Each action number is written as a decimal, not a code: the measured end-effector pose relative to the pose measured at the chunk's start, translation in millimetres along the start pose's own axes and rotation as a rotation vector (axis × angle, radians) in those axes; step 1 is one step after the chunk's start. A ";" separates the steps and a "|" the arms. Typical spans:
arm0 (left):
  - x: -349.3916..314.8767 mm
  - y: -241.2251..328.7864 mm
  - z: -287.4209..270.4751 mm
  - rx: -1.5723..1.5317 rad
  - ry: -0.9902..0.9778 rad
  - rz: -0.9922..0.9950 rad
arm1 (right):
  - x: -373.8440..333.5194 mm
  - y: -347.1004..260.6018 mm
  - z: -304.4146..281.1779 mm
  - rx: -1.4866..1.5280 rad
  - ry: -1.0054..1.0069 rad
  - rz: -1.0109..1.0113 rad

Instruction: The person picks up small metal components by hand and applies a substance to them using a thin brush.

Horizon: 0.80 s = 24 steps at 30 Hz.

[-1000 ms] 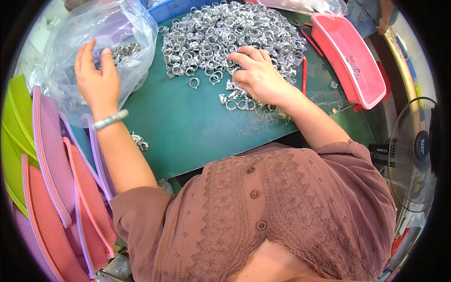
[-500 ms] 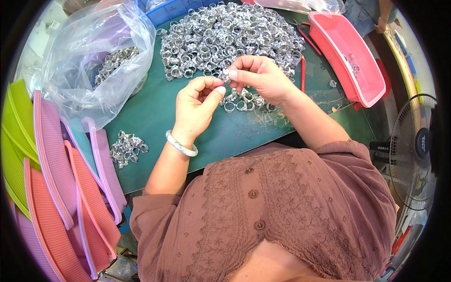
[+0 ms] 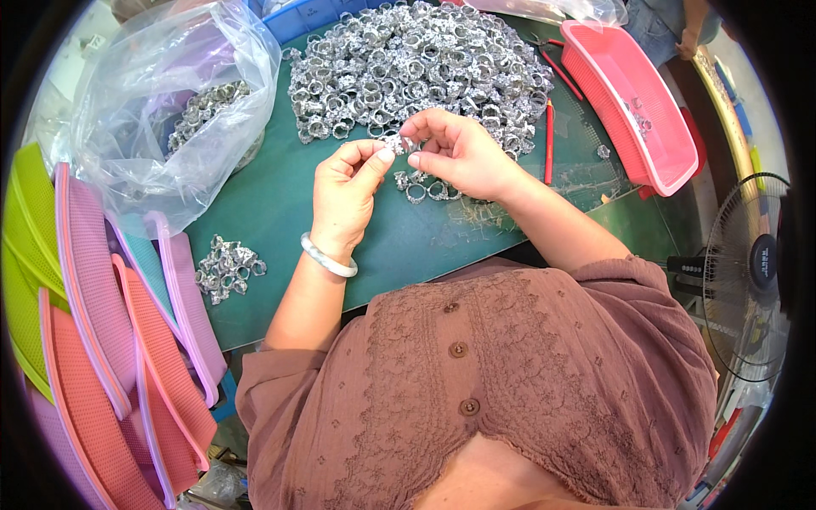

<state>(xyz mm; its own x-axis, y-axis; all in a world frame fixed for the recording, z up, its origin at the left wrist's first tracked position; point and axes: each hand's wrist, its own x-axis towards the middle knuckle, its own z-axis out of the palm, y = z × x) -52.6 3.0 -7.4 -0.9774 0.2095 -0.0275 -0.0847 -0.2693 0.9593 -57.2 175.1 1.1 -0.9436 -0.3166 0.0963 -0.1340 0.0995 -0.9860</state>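
Observation:
My left hand (image 3: 347, 183), with a pale bangle (image 3: 329, 255) at its wrist, pinches a silver ring (image 3: 393, 143) between thumb and forefinger. The ring has an ornate, bumpy top. Close by, my right hand (image 3: 459, 153) has its thumb and forefinger spread apart around the ring's right side; whether they touch it is hard to see. A large pile of similar silver rings (image 3: 416, 68) lies beyond both hands. Under my right hand is a smaller group of rings (image 3: 438, 189), partly hidden by it. Another small heap of rings (image 3: 229, 269) sits at the left.
A clear plastic bag (image 3: 178, 110) with more rings stands at left on the green table (image 3: 340, 229). Colourful baskets (image 3: 93, 280) are stacked at the left edge. At right are a pink basket (image 3: 629, 110), red-handled pliers (image 3: 561, 72), a red pen-like tool (image 3: 548, 144) and a fan (image 3: 748, 272).
The ring has passed from my right fingertips into my left hand's pinch and moved slightly left. My right thumb and forefinger have spread apart.

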 end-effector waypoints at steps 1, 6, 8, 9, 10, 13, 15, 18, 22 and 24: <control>-0.4 -0.4 -0.8 -0.001 0.002 -0.006 | -0.2 -1.3 -1.1 -0.140 -0.012 -0.028; -0.5 -5.7 -4.9 0.020 -0.087 0.078 | -1.1 -3.3 0.5 -0.225 0.008 -0.139; -1.1 -7.6 -6.4 0.020 -0.113 0.092 | -0.6 -1.3 1.0 -0.178 -0.004 -0.146; -2.0 -7.1 -5.9 0.014 -0.121 0.094 | -0.8 1.4 1.5 -0.157 0.002 -0.150; -2.6 -6.6 -5.6 0.008 -0.129 0.095 | -1.0 3.0 1.8 -0.135 0.009 -0.155; -2.4 -5.8 -5.6 0.031 -0.140 0.116 | -1.1 3.0 1.9 -0.117 0.008 -0.136; -3.3 -4.9 -3.7 0.035 -0.136 0.132 | -0.8 2.7 2.0 -0.113 0.003 -0.130; -3.4 -5.1 -3.2 0.054 -0.131 0.137 | -0.3 4.7 2.1 -0.108 0.006 -0.141; -3.2 -5.8 -3.5 0.048 -0.129 0.135 | -1.6 2.1 1.5 -0.105 -0.029 -0.105; -3.3 -5.4 -3.6 0.062 -0.125 0.137 | -0.9 3.1 3.1 -0.107 0.002 -0.132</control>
<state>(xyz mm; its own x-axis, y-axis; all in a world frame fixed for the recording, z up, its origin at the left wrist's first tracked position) -49.6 0.3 -13.5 -0.9469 0.2911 0.1364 0.0635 -0.2463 0.9671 -55.8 172.8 -2.4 -0.9162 -0.3321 0.2243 -0.2881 0.1567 -0.9447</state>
